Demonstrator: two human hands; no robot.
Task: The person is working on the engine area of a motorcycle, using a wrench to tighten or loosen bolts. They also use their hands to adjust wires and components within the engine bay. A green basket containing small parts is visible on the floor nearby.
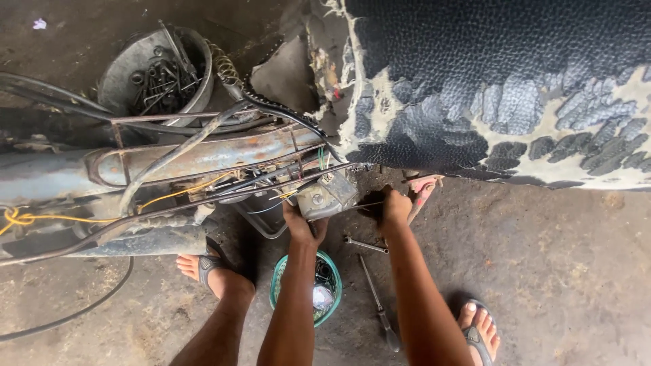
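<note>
Under a stripped motorcycle frame [203, 152], a person's left hand [302, 227] reaches up to a small grey metal unit [329, 195] that hangs among wires below the frame's blue tube. The fingers wrap the unit's lower edge from beneath, a curled grip pressed against the metal. The unit's long axis runs roughly left to right across the view, tilted slightly up toward the right, its right end pointing at the torn black seat [502, 88] that fills the upper right.

The right hand [395, 209] is raised just beside the unit's right end, fingers bent inward; whether that grip pinches anything cannot be told, since shadow hides the fingertips. A thin rod [363, 204] spans the gap between the unit and this hand.

On the concrete floor [563, 271] between the forearms lie a small wrench [366, 245] and a long screwdriver [380, 303], the screwdriver's shaft pointing up toward the hands and its handle toward the viewer. A green basket [278, 285] of parts sits beneath the left forearm. Sandalled feet show at both sides: the left foot [207, 270] near the frame, the right foot [480, 329] at the lower right.

A grey bowl [125, 68] of bolts and tools rests beyond the frame at the upper left, beside a coil spring [224, 66]. A yellow wire [41, 219] loops along the frame's left end.
</note>
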